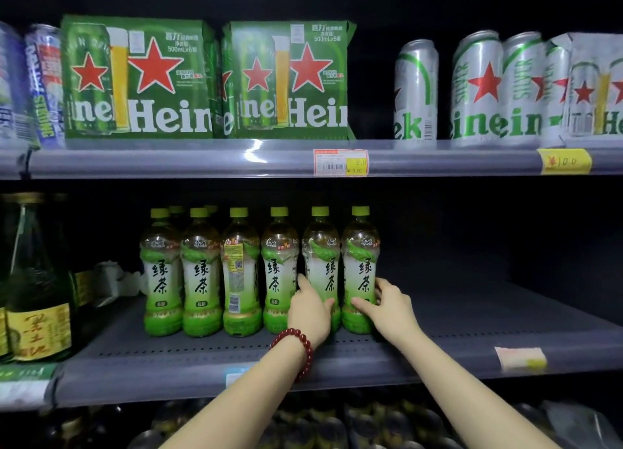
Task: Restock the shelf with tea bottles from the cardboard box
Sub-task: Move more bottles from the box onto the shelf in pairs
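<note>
Six green tea bottles stand upright in a front row on the middle shelf, w/ two more caps showing behind the left end. From left: bottle 1, bottle 2, bottle 3 turned so its barcode side faces near, bottle 4, bottle 5, bottle 6. All touching or just beside each other, yellow-green caps on.

Left hand wraps the lower part of bottle 5: fingers curled round its left side, thumb across the near face, so closed on it. A dark red bead bracelet sits on that wrist. Right hand grips the lower part of bottle 6: thumb on the near face, fingers round the right side, also closed on it. Both bottles' bases look to be on the shelf, but hands hide part of that. Both forearms reach in from the near bottom edge.

Shelf to the right of bottle 6 is bare grey metal. Left of the row, dark green glass bottles w/ yellow labels. Upper shelf: two green beer packs, silver beer cans to the right. Price tags on the shelf edges. Cardboard box not in view.
</note>
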`<state>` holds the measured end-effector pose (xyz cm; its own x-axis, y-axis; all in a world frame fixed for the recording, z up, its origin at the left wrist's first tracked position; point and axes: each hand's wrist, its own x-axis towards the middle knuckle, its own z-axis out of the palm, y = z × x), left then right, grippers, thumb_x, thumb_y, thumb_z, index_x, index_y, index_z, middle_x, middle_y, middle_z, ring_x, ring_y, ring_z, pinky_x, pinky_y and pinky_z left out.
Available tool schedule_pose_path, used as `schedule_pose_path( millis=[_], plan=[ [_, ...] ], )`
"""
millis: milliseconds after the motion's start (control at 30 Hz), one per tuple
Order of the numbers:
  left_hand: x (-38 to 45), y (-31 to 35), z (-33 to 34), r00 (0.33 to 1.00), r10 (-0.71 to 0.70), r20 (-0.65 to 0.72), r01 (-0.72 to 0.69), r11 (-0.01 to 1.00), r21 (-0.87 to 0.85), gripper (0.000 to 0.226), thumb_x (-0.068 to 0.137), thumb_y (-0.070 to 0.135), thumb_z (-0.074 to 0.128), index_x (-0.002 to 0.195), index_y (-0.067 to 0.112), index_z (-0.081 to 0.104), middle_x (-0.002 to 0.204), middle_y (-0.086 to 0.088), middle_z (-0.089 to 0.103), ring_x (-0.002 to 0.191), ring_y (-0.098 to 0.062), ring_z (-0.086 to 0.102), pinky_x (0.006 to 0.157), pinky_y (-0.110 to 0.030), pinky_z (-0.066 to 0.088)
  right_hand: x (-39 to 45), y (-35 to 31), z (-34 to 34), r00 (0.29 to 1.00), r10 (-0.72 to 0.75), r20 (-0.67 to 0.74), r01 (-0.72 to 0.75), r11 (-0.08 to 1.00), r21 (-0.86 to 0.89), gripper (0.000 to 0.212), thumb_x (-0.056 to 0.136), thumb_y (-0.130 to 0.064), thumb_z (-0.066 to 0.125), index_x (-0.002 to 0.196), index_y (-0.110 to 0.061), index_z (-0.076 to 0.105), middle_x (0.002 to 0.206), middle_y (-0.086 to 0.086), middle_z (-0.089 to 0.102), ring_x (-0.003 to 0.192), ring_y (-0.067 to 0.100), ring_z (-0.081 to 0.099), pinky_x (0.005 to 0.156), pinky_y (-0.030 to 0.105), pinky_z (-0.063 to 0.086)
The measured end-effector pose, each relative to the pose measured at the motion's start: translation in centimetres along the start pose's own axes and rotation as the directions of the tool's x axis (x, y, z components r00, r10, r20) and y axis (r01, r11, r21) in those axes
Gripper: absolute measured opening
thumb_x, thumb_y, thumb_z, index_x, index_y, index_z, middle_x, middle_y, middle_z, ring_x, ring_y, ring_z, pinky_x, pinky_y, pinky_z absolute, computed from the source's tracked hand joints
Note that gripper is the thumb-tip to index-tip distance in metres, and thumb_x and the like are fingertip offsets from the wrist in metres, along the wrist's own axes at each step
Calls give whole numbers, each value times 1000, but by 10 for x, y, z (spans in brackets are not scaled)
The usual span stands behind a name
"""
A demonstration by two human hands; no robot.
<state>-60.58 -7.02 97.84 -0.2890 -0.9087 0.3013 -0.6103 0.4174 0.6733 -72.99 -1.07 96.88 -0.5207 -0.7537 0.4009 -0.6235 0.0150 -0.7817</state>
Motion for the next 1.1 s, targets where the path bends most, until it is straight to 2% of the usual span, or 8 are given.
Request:
schedule_pose_path(
  millis=[133,267,400,467,633,800,933,1100],
  plan=[
    [-1,4,-8,997,-36,67,36,999,3,71,96,29,49,147,-2,11,132,-22,53,114,-30,59,92,-36,51,0,-5,-3,997,77,-19,-79,981,-179,43,79,-41,72,104,-7,62,105,12,68,97,28,63,80,35,53],
    [-8,-2,-20,995,24,96,-25,1000,1,54,95,32,49,137,-1,35,120,-17,61,95,-25,65,80,-32,55,-15,-18,-6,993,122,-6,-115,917,-381,38,84,-40,66,96,-6,55,101,11,60,95,34,61,70,33,45],
    [-14,-19,-43,984,150,94,-161,980,117,44,94,24,51,133,4,47,129,-14,58,116,-26,58,96,-32,47,-36,-37,-2,997,65,37,-37,862,-505,26,86,-33,62,91,-10,53,104,13,61,86,32,57,67,32,44],
    [-18,-32,-58,981,176,85,-187,970,155,42,93,24,53,130,5,52,128,-15,60,118,-27,57,101,-34,47,-46,-49,6,995,9,101,47,846,-531,25,86,-31,62,96,-10,55,106,12,61,90,31,58,68,31,45],
    [-30,-73,-105,984,170,44,-176,951,255,43,88,28,61,126,8,56,120,-12,64,109,-24,61,95,-32,50,-61,-84,39,954,-86,288,215,867,-450,39,84,-31,67,117,-11,57,110,12,61,97,28,60,78,34,51],
    [-53,-129,-162,994,113,-12,-101,927,362,43,85,31,63,123,11,58,121,-11,64,113,-25,58,93,-32,47,-72,-125,96,879,-195,435,356,875,-329,46,82,-35,70,120,-14,58,113,10,62,98,25,59,84,37,53],
    [-79,-174,-211,999,19,-31,-3,894,449,44,86,32,62,123,9,57,125,-12,62,116,-27,57,94,-31,44,-92,-160,150,783,-303,544,464,866,-186,43,82,-31,70,120,-11,60,108,10,66,98,23,62,85,35,52],
    [-118,-225,-263,989,-124,-80,148,862,485,40,86,32,61,118,9,61,116,-11,67,107,-25,62,87,-31,47,-126,-200,212,655,-414,632,556,831,-31,40,81,-30,70,115,-9,63,114,10,63,106,27,58,86,35,50]
  ],
)
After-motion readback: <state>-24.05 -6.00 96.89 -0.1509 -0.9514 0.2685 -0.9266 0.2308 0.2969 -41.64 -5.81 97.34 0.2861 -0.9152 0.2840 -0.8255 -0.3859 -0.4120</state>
